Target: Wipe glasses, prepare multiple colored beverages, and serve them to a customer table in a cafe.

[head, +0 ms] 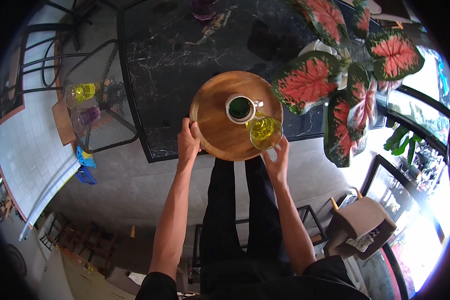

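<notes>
A round wooden tray (213, 127) is in front of me, over the front edge of a dark marble-patterned table (165, 75). My left hand (189, 140) grips the tray's left rim, thumb on top. On the tray stands a white mug (229, 117) with dark green inside. Right of it, partly overlapping it in view, is a clear glass with a yellow lower part (263, 131). My right hand (278, 159) is at the tray's lower right rim, with its fingers by the glass. Whether it holds the glass or the rim, I cannot tell.
A potted caladium (305, 82) with red and green leaves overhangs the right side. A purple glass (203, 9) stands at the table's far edge. On the left, a glass-topped side table (101, 135) bears a yellow glass (83, 93) and a purple glass (88, 115). An upholstered chair (363, 217) is lower right.
</notes>
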Demonstrator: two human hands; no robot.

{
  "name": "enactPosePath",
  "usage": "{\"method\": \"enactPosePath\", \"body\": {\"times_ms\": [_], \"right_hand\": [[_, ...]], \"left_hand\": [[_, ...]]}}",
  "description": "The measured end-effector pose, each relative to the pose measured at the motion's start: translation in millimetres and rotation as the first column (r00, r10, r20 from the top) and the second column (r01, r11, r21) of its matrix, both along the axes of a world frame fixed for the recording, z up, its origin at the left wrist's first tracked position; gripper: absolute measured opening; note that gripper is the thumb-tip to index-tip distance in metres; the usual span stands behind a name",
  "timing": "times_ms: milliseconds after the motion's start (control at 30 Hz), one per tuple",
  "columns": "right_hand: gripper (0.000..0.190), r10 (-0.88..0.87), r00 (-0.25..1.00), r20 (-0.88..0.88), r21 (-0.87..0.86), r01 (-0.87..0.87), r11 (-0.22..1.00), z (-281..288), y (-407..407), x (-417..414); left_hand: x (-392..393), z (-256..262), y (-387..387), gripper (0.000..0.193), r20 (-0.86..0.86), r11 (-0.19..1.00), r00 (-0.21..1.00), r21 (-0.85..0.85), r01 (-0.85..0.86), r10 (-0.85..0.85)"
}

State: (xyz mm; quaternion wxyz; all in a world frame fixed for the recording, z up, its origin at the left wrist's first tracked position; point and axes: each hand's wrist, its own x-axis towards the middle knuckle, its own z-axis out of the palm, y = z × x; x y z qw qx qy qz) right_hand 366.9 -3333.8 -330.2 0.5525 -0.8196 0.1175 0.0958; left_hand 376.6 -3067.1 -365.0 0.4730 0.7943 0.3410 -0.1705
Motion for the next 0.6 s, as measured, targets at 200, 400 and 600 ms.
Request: {"method": "enactPosePath", "body": {"times_ms": [200,400,600], "right_hand": [[0.092,0.137,0.962,0.237,0.249,-0.197,0.948,-44,16,46],[0.091,0.23,0.947,0.223,0.144,-0.265,0.953,-48,2,45],[0.088,0.226,0.968,0.111,0.095,-0.236,0.967,-15,-27,11]], "left_hand": [[1,0,-3,0.028,-0.077,0.997,0.997,0.071,0.003,0.002],[2,6,-15,0.03,-0.077,0.995,0.996,0.09,-0.036,0.043],[4,-1,-24,0.028,-0.045,0.995,0.998,0.093,-0.044,0.048]]}}
